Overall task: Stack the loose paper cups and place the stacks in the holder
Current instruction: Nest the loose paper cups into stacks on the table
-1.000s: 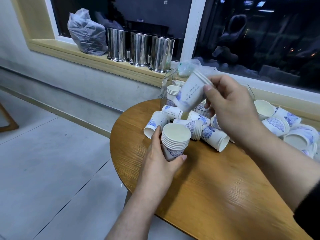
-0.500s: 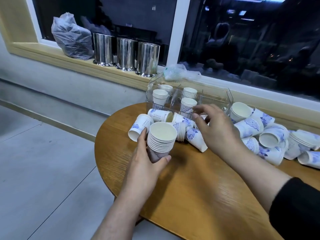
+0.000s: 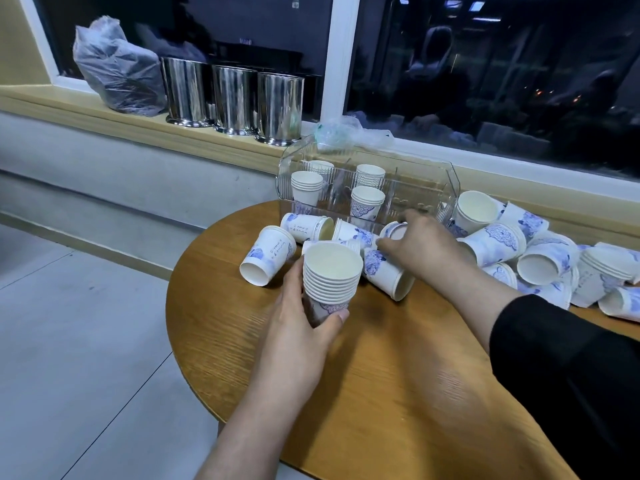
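While left hand (image 3: 304, 327) grips stack (image 3: 330, 282), right hand (image 3: 420, 245) touches cup (image 3: 394, 232)

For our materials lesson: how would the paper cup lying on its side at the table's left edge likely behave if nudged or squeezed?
The paper cup lies on its side on the round table, so a nudge would probably roll it in a curve, since it tapers. It looks thin-walled and empty, so likely very light and easily crushed. Near the edge, it might well roll off.
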Demonstrator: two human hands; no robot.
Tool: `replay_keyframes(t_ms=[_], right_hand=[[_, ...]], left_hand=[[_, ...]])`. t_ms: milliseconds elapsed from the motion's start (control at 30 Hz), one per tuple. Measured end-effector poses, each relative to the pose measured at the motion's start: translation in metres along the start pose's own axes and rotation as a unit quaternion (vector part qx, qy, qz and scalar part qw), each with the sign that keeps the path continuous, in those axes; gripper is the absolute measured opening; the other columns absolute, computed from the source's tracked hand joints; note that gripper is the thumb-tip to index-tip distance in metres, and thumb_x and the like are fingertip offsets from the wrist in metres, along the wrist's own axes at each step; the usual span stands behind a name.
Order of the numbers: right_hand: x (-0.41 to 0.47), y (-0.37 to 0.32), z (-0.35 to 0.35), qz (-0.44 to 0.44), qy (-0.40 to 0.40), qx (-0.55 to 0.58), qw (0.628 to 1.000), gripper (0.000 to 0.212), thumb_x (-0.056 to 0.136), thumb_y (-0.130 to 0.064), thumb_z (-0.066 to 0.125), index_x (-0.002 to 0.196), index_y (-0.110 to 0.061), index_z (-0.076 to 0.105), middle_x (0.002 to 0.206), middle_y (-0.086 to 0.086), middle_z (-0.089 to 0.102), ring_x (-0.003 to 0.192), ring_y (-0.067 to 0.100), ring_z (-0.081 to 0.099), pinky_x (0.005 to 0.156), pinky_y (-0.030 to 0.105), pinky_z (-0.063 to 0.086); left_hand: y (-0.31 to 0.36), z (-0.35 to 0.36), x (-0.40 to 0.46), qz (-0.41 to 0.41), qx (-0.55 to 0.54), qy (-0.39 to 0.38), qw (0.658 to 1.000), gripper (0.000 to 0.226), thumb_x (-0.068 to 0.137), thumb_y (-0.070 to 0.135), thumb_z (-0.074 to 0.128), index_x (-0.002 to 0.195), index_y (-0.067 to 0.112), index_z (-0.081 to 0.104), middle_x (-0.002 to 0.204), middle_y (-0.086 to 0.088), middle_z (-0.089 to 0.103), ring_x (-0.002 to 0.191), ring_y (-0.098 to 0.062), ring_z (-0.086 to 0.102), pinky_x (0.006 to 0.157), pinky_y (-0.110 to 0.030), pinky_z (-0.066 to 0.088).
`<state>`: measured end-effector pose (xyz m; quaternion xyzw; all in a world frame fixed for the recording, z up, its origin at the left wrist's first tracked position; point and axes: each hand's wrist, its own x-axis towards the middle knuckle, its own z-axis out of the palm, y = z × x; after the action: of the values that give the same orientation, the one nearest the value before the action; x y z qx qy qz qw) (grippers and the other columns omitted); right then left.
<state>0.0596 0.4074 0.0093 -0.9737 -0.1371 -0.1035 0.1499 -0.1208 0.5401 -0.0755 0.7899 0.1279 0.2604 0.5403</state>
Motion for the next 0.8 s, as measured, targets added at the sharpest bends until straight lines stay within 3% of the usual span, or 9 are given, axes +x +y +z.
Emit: replay_keyframes(t_ms=[100, 200, 300, 367, 433, 533, 633, 700, 800], right_hand=[[-0.005, 0.001, -0.005, -0.002, 0.024, 0.014, 1.000, 0.046, 0.083, -0.037, 0.061, 0.125, -0.018, 0.057, 0.124, 0.012, 0.063, 0.113, 0.032, 0.059, 0.084, 0.036, 0.045], [-0.013, 0.005, -0.018, -0.022, 0.100, 0.092, 0.990, 0.038, 0.084, -0.032, 0.060, 0.118, -0.016, 0.062, 0.111, 0.014, 0.067, 0.101, 0.035, 0.060, 0.077, 0.036, 0.046], [-0.032, 0.004, -0.034, -0.022, 0.149, 0.292, 0.944, 0.028, 0.087, -0.032, 0.062, 0.113, -0.022, 0.068, 0.082, 0.001, 0.069, 0.079, 0.025, 0.064, 0.073, 0.038, 0.053], [-0.048, 0.002, -0.043, -0.008, 0.151, 0.407, 0.901, 0.029, 0.090, -0.034, 0.064, 0.116, -0.023, 0.070, 0.070, -0.009, 0.064, 0.068, 0.014, 0.062, 0.070, 0.028, 0.052], [-0.064, 0.001, -0.048, -0.002, 0.125, 0.469, 0.874, 0.034, 0.089, -0.040, 0.064, 0.120, -0.025, 0.070, 0.077, -0.005, 0.068, 0.072, 0.012, 0.063, 0.074, 0.025, 0.050], [-0.082, 0.005, -0.048, 0.000, 0.069, 0.508, 0.859, 0.040, 0.081, -0.052, 0.064, 0.116, -0.034, 0.070, 0.100, 0.009, 0.074, 0.093, 0.027, 0.069, 0.089, 0.045, 0.056], [-0.098, 0.008, -0.051, -0.026, 0.024, 0.549, 0.835, 0.042, 0.075, -0.053, 0.068, 0.114, -0.040, 0.069, 0.105, 0.010, 0.074, 0.103, 0.037, 0.066, 0.095, 0.056, 0.052], [-0.109, 0.007, -0.055, -0.052, -0.002, 0.561, 0.826, 0.043, 0.074, -0.052, 0.069, 0.114, -0.039, 0.069, 0.107, 0.005, 0.074, 0.107, 0.036, 0.065, 0.097, 0.057, 0.050], [-0.123, 0.002, -0.059, -0.088, -0.038, 0.563, 0.821, 0.047, 0.074, -0.046, 0.071, 0.119, -0.031, 0.068, 0.113, -0.003, 0.073, 0.110, 0.029, 0.066, 0.099, 0.054, 0.051]], left_hand=[[0.001, 0.002, 0.000, -0.004, 0.003, 0.000, 1.000, 0.082, 0.078, 0.030, 0.079, 0.144, 0.047, 0.033, 0.135, 0.021, 0.057, 0.125, -0.004, 0.054, 0.105, -0.040, 0.048], [0.002, 0.003, 0.000, -0.001, 0.003, 0.003, 1.000, 0.083, 0.075, 0.036, 0.078, 0.144, 0.048, 0.033, 0.135, 0.021, 0.057, 0.126, -0.006, 0.054, 0.105, -0.041, 0.047], [0.003, 0.004, -0.002, 0.003, -0.002, -0.001, 1.000, 0.083, 0.075, 0.036, 0.079, 0.143, 0.051, 0.033, 0.135, 0.021, 0.056, 0.125, -0.006, 0.055, 0.104, -0.041, 0.048], [0.003, 0.004, -0.004, 0.008, -0.006, -0.006, 1.000, 0.084, 0.075, 0.034, 0.080, 0.142, 0.053, 0.032, 0.135, 0.022, 0.056, 0.125, -0.005, 0.055, 0.104, -0.041, 0.048], [0.006, 0.003, -0.006, 0.009, -0.014, -0.018, 1.000, 0.087, 0.074, 0.036, 0.081, 0.143, 0.053, 0.031, 0.138, 0.023, 0.053, 0.127, -0.004, 0.054, 0.107, -0.041, 0.046], [0.016, 0.000, -0.009, 0.017, -0.021, -0.003, 1.000, 0.093, 0.074, 0.053, 0.079, 0.150, 0.050, 0.025, 0.152, 0.021, 0.039, 0.138, -0.001, 0.042, 0.115, -0.040, 0.038], [0.033, -0.007, -0.012, 0.064, -0.032, 0.075, 0.995, 0.074, 0.085, 0.062, 0.062, 0.150, 0.042, 0.032, 0.149, 0.020, 0.043, 0.138, 0.002, 0.039, 0.115, -0.039, 0.038], [0.047, -0.014, -0.016, 0.112, -0.034, 0.110, 0.987, 0.058, 0.092, 0.056, 0.052, 0.146, 0.038, 0.042, 0.141, 0.020, 0.050, 0.134, -0.002, 0.045, 0.111, -0.037, 0.041], [0.066, -0.017, -0.019, 0.130, -0.045, 0.092, 0.986, 0.043, 0.099, 0.044, 0.052, 0.140, 0.034, 0.051, 0.135, 0.018, 0.052, 0.131, 0.001, 0.045, 0.106, -0.019, 0.039]])
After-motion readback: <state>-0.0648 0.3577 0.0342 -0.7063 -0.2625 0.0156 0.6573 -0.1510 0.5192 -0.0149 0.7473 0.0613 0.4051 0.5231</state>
